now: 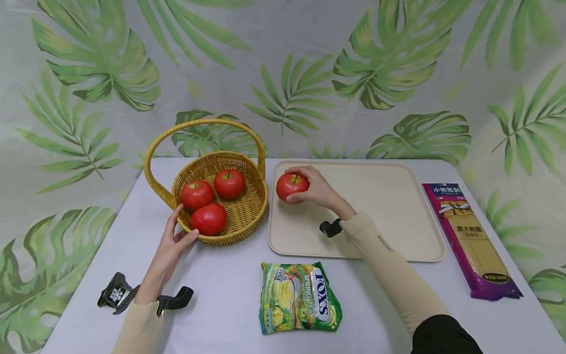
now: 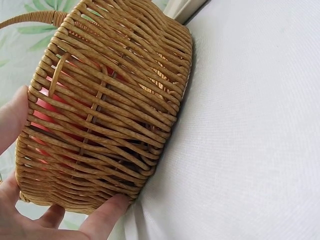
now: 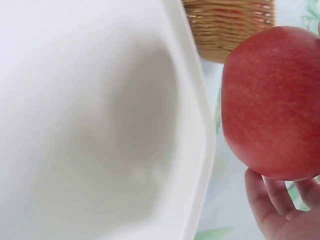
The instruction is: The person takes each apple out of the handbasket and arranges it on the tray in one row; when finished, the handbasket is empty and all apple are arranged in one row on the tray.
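Note:
My right hand (image 1: 316, 188) grips a red apple (image 1: 291, 187) by its sides, over the left end of the beige tray (image 1: 367, 211). In the right wrist view the apple (image 3: 275, 107) hangs above the tray's rim (image 3: 200, 145), and a shadow falls on the tray. A wicker basket (image 1: 249, 221) with a tall handle stands left of the tray. Three red apples lie inside: one at left (image 1: 196, 195), one at back (image 1: 229, 184), one at front (image 1: 209, 219). Spread fingers of my left hand (image 1: 170, 248) touch the near-left side of the basket (image 2: 110, 100).
A green Foxs candy bag (image 1: 300, 297) lies in front of the tray. Right of it is a purple spaghetti pack (image 1: 473, 241). A dark strap-like device (image 1: 117, 293) sits by my left wrist. A leaf-patterned cloth (image 1: 292, 98) hangs behind the white table.

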{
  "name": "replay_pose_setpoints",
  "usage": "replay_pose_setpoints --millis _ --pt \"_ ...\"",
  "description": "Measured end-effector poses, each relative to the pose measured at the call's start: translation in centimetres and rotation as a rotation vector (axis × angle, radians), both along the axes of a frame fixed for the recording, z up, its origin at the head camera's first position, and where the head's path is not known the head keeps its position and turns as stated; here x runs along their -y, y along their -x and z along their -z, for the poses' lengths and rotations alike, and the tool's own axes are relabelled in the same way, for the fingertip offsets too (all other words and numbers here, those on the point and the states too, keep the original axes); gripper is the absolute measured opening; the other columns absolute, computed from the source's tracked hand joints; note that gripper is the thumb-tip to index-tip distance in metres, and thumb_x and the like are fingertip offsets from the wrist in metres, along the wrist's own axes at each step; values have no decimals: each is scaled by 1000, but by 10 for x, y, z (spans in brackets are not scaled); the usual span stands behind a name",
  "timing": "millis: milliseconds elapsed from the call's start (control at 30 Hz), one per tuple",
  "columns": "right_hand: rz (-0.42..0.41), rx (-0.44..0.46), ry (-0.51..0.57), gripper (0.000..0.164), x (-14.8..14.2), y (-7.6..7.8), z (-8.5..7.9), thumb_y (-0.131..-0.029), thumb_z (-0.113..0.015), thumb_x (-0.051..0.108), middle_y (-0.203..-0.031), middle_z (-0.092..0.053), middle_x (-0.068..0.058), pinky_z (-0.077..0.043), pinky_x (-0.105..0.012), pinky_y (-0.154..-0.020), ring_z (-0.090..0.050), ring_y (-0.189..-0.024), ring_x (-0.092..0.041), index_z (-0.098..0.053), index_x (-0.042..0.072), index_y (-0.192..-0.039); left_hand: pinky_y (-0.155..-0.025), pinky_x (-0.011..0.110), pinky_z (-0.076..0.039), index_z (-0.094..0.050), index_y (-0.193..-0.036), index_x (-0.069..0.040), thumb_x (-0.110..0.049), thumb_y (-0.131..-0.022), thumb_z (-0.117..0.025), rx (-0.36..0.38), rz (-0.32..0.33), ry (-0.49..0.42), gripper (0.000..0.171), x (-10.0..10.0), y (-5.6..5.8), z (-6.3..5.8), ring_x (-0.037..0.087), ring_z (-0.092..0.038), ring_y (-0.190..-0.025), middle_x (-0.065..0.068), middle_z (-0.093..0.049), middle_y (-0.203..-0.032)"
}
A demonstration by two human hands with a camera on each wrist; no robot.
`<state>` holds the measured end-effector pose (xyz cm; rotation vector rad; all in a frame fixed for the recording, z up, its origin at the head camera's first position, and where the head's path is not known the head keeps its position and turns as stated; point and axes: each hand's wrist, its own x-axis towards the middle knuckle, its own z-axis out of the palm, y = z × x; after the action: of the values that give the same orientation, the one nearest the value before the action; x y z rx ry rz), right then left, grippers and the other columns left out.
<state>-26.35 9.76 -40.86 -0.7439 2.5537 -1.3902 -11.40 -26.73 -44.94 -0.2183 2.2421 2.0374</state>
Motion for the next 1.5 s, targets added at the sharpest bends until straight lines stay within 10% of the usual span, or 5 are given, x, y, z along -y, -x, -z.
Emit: replay_pose_setpoints --millis 900,1167,1500 --pt "-144 108 -127 71 3 2 26 -80 -78 25 -133 -38 -18 -41 -48 -97 -41 -119 -33 -42 12 -140 -108 54 -25 -4 -154 -31 -17 -96 -58 -10 -10 -15 81 1 0 2 45 -12 -137 2 10 -158" --pt "-95 52 70 59 5 5 9 -85 -74 19 -136 -45 -18 -35 -49 -102 -41 -123 -37 -49 5 -136 -108 55 -24 -4 -155 -30 -16 -96 -58 -14 -10 -21 81 0 0 2 46 -11 -137 3 11 -157" --pt "-215 68 262 46 42 -27 -37 -90 -63 2 -128 -50 -27 -42 -50 -96 -50 -114 -42 -46 -7 -133 -108 55 -24 -4 -154 -31 -16 -96 -58 -15 -10 -19 80 1 0 3 46 -11 -137 2 11 -158"
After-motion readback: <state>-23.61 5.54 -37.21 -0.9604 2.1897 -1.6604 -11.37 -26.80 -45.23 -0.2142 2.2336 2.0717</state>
